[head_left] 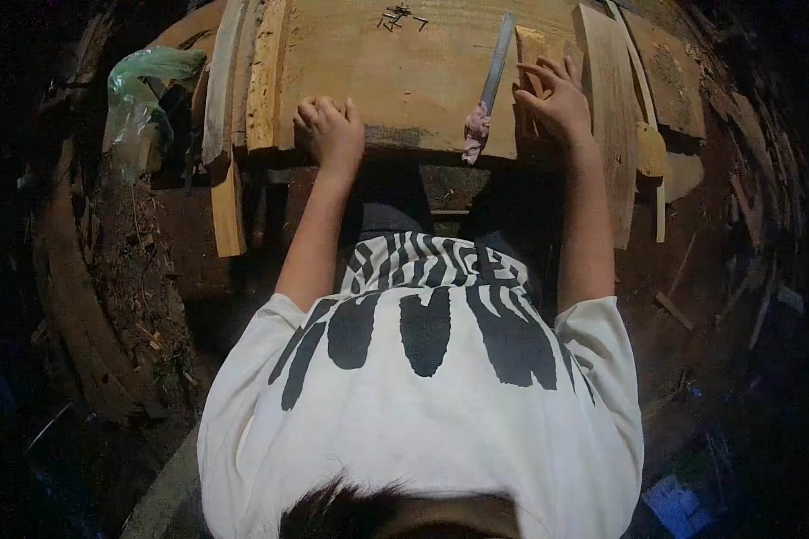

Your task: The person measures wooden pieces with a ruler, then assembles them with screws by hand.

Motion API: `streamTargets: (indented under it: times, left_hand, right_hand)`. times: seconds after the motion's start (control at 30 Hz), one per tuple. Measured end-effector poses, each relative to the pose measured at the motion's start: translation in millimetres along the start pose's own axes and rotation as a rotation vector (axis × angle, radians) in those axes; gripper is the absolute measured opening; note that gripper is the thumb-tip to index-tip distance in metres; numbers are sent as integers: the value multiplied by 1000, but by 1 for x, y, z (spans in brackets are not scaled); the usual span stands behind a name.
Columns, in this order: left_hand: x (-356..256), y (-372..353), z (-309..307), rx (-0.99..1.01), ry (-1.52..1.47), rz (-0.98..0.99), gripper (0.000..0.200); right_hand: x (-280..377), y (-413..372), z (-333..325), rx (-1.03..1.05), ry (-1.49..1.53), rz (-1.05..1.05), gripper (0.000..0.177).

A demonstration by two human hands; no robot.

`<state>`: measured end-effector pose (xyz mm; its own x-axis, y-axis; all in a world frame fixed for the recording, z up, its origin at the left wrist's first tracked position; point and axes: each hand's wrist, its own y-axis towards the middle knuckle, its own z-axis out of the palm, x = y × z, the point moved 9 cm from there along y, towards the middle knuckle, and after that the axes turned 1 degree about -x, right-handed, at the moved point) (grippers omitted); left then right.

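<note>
My left hand (331,135) rests at the near edge of the wooden board (377,81), its fingers curled downward; what they hold, if anything, is hidden. On the right, my right hand (557,101) is over short wood pieces (532,45), with its fingers apart and nothing seen between them. Between my hands, nearer the right one, lies a long metal blade (499,63) with a pink wrapped handle (476,133) that reaches past the board's near edge. A small pile of nails or screws (403,16) sits at the far side of the board.
Long wood strips (268,81) lie along the left side, and a wide plank (613,126) runs along the right. A yellow wooden piece (650,151) is beyond it. A green plastic bag (142,112) is at far left. Wood scraps (674,310) litter the ground.
</note>
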<state>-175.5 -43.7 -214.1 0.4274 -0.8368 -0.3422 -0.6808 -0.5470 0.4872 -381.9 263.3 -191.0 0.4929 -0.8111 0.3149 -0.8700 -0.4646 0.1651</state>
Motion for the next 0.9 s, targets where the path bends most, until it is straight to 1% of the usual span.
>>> streamTargets:
  times: [0.07, 0.17, 0.3, 0.37, 0.4, 0.47, 0.6, 0.7, 0.77, 0.8, 0.87, 0.9]
  left_hand:
    - [0, 0, 3, 45, -36, -69, 34]
    - [5, 0, 11, 42, -28, -46, 32]
    - [2, 0, 7, 92, -13, -84, 31]
    - [-3, 2, 7, 58, -74, 2, 32]
    - [-6, 3, 3, 64, -71, -1, 32]
    - [-10, 5, -4, 84, 18, -32, 27]
    - [-11, 5, -6, 88, 59, -24, 28]
    - [-10, 5, -4, 91, 26, -22, 27]
    - [-17, 2, -8, 57, -104, 44, 32]
    - [-22, 4, -12, 56, -109, 49, 32]
    - [-38, 6, -21, 48, -200, 112, 27]
    - [-43, 7, -22, 46, -209, 114, 27]
  right_hand:
    - [3, -1, -4, -3, -51, -4, 55]
    - [0, 0, 0, -11, -68, 15, 54]
    - [2, 0, 0, 19, -39, 23, 53]
    - [7, -2, -6, 23, -63, 64, 55]
    - [5, -2, -4, 30, -62, 65, 55]
    - [3, 1, -4, -2, -10, 9, 51]
    - [3, 1, -5, -40, -8, -7, 48]
    - [4, 0, -10, -60, 17, 2, 45]
    - [10, -3, -17, -48, 22, 25, 38]
    - [9, -6, -20, -53, 19, 28, 38]
    - [-2, -11, -21, -38, 174, 129, 39]
    - [-3, -14, -22, -43, 167, 132, 39]
